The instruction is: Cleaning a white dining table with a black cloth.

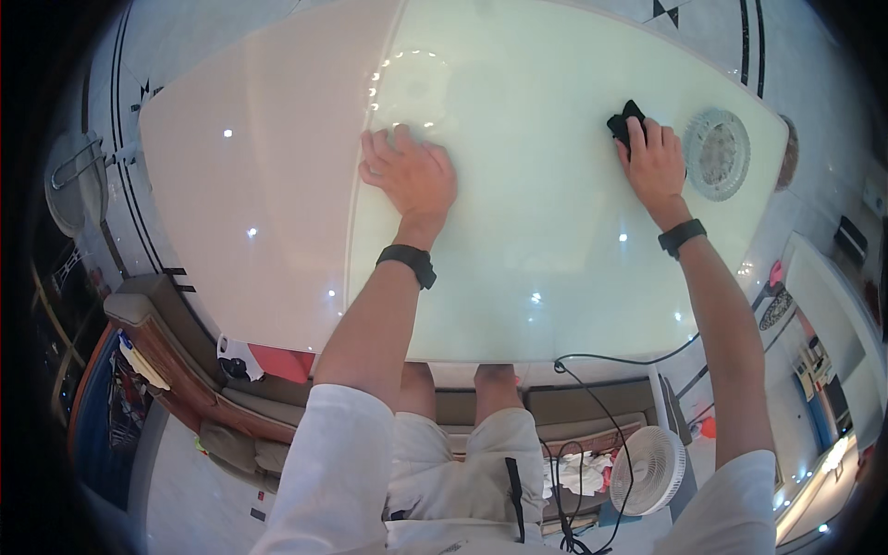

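Observation:
A glossy table (513,187) with a pale pink left section and a pale green right section lies before me. My left hand (415,173) rests on it near the seam, fingers bent and apart, with nothing in it. Farther right, my right hand (654,159) grips a bunched black cloth (630,123) against the tabletop. Just right of that hand stands a round cut-glass dish (717,154), apart from the cloth. Part of the cloth is hidden under my fingers. A black band is on each wrist.
A black cable (624,361) runs along the table's near edge and down beside my legs. Behind me are a brown cushioned sofa (590,400) and a white fan (649,472). A red item (281,362) lies by the table's near left edge.

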`<action>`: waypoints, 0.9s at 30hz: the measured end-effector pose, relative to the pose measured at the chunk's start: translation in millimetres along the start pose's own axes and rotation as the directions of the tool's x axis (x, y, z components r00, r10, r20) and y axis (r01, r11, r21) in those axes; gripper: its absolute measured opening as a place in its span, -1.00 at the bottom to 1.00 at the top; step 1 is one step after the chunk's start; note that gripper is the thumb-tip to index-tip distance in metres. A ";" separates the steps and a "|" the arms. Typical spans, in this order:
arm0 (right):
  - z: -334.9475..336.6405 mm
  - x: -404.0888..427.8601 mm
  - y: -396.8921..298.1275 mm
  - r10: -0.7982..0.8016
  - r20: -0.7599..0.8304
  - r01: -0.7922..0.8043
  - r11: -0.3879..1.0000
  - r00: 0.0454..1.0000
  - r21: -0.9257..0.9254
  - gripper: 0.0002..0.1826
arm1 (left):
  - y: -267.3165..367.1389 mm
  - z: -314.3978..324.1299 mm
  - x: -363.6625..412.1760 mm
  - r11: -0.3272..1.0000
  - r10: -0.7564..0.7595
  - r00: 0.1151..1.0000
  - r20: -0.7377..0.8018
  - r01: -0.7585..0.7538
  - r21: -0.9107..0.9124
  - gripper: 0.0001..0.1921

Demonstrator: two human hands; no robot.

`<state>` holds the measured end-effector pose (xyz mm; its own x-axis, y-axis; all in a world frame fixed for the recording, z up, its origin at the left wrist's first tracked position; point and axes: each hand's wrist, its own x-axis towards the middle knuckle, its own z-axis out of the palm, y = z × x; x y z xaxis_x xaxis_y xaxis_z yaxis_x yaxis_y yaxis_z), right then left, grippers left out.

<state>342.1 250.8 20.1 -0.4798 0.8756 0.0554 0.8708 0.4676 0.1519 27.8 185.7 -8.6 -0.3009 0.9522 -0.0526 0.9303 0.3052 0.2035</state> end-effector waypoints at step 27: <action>2.6 85.0 -2.1 0.030 -0.007 -0.030 1.000 1.000 -0.008 -0.63 | 3.0 -2.5 -0.7 0.999 0.039 0.994 -0.101 -0.038 0.015 -0.60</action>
<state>299.8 324.6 21.9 -0.4545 0.8882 0.0669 0.8838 0.4403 0.1582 30.3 185.9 -5.5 -0.2838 0.9573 0.0542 0.9441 0.2691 0.1904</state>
